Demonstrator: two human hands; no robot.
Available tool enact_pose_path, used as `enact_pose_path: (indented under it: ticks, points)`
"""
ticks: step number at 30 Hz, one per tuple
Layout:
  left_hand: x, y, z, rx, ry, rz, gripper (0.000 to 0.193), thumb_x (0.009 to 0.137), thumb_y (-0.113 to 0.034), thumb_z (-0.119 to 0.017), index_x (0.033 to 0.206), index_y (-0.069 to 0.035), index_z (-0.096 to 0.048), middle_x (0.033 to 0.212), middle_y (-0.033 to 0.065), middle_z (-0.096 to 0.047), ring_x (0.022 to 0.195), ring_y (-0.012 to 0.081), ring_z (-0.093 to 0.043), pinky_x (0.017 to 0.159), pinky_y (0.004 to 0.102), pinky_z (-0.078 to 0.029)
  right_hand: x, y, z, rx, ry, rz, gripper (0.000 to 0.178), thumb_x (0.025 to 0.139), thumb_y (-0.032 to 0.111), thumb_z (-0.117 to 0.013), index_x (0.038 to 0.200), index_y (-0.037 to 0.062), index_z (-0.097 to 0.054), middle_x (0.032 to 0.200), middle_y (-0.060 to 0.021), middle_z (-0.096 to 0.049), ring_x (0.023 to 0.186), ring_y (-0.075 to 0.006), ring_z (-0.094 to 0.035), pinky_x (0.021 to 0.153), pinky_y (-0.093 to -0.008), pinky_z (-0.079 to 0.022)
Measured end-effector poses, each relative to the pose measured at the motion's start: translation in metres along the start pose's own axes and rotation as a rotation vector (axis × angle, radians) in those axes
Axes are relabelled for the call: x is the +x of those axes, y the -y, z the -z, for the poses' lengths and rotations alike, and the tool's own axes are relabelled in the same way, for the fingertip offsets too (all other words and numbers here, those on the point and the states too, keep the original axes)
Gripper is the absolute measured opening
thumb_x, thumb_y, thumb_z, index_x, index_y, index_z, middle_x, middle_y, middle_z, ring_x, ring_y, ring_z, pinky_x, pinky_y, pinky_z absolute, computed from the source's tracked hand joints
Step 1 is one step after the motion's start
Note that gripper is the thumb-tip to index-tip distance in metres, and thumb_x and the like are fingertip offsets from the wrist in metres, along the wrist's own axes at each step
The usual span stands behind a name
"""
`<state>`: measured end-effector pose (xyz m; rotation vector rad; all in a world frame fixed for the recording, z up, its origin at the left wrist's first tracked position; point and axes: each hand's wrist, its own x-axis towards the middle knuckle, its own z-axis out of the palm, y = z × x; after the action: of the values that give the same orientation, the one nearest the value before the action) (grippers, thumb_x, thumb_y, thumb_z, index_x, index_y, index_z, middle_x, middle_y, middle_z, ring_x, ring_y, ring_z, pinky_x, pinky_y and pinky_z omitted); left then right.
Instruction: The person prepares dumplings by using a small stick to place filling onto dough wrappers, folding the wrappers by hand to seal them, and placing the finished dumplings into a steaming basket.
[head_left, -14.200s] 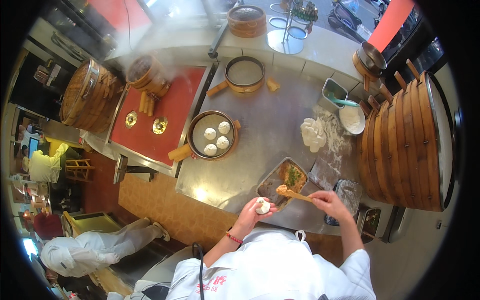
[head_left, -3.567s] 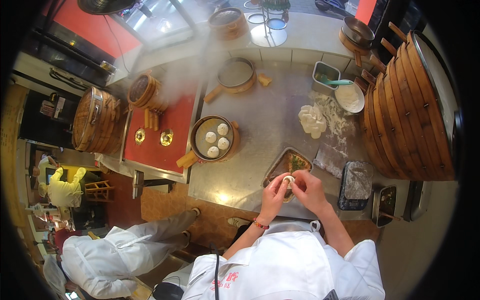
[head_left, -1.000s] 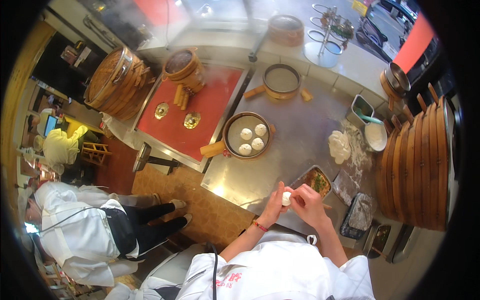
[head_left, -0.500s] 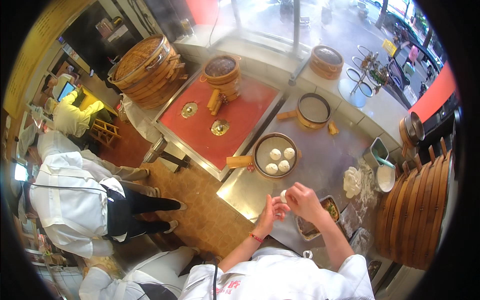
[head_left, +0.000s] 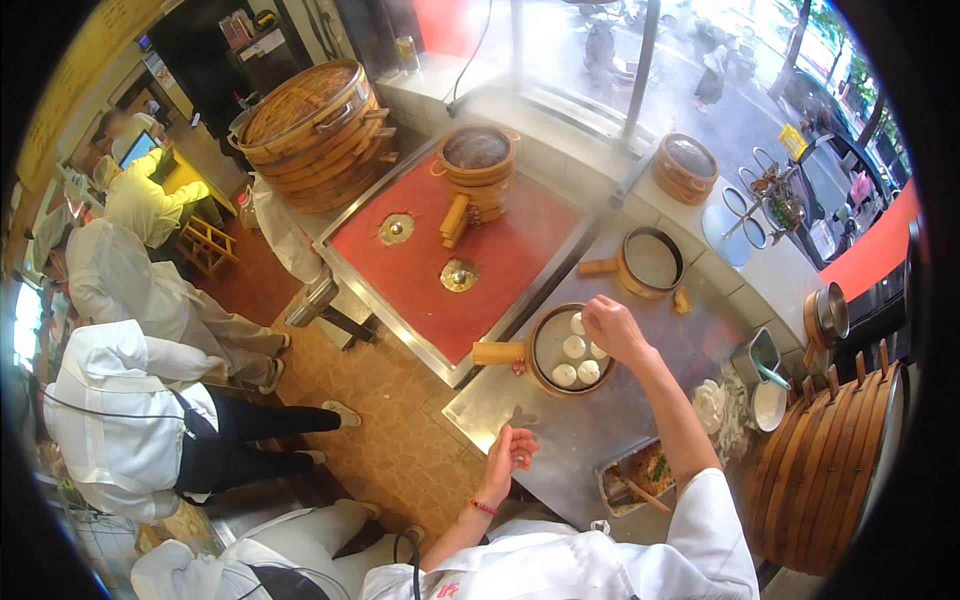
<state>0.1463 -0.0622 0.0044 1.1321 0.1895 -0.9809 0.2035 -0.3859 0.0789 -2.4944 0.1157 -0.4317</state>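
A small round steamer [head_left: 533, 352] with a wooden handle stands on the metal counter, several pleated white buns inside. Over its far right rim, my right hand [head_left: 617, 328] pinches a white bun [head_left: 577, 324] at the far edge of the group; the fingers partly cover the buns on that side. My left hand [head_left: 509, 462], a red bracelet at its wrist, hovers above the counter's near left edge. Its fingers are loosely bent and apart, with nothing in them. Beside my right forearm lies a metal tray of filling [head_left: 637, 478] with a wooden stick in it.
Dough pieces [head_left: 711, 408] and flour lie at the right, near a white bowl [head_left: 768, 406] and stacked large bamboo steamers [head_left: 822, 465]. Another handled steamer [head_left: 652, 262] stands farther back. Steam rises around a lidded steamer [head_left: 477, 160] on the red stove top [head_left: 425, 290]. Co-workers [head_left: 140, 420] stand at left.
My right hand has moved forward from beside my left hand to the steamer, carrying the bun. My left hand has drawn slightly back and left. The filling tray and its stick show more fully.
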Motion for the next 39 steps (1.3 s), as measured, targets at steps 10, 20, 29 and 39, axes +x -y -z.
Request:
enact_pose_path:
  ticks: [10,20,29,39]
  points:
    - [0.002,0.002,0.011,-0.006,-0.016,-0.007,0.046,0.108,-0.046,-0.04,0.113,-0.006,-0.062,0.091,0.0055,-0.07,0.071,0.0094,-0.06,0.064,0.0258,-0.049,0.011,-0.023,-0.03,0.012,0.01,-0.072,0.01,0.083,0.005,-0.067,0.085,0.001,-0.057,0.081,-0.0169,-0.063,0.076,-0.0367,-0.063,0.067,-0.0443,-0.051]
    - [0.002,0.004,0.001,0.022,0.016,0.019,0.043,0.108,-0.042,-0.041,0.112,-0.005,-0.062,0.091,0.0067,-0.07,0.069,0.0102,-0.06,0.063,0.0252,-0.05,-0.001,-0.027,-0.013,0.132,0.105,-0.141,0.02,0.092,0.009,-0.061,0.109,0.006,-0.072,0.094,-0.0176,-0.067,0.093,-0.032,-0.065,0.081,-0.039,-0.052]
    - [0.004,0.02,-0.033,0.035,0.126,0.011,0.044,0.108,-0.043,-0.039,0.111,-0.006,-0.063,0.089,0.0058,-0.07,0.068,0.0105,-0.059,0.062,0.0254,-0.049,-0.089,-0.023,0.069,0.291,-0.097,-0.198,0.024,0.1,0.016,-0.061,0.12,0.006,-0.067,0.105,-0.0087,-0.061,0.086,-0.0193,-0.061,0.076,-0.0333,-0.051]
    - [-0.008,0.037,-0.107,0.072,0.263,0.042,0.044,0.109,-0.041,-0.037,0.111,-0.004,-0.061,0.09,0.0077,-0.068,0.071,0.0135,-0.059,0.064,0.0286,-0.05,-0.396,-0.135,0.174,0.018,-0.476,-0.859,0.024,0.089,0.009,-0.066,0.11,-0.0002,-0.071,0.099,-0.0132,-0.072,0.086,-0.0187,-0.07,0.077,-0.0312,-0.055]
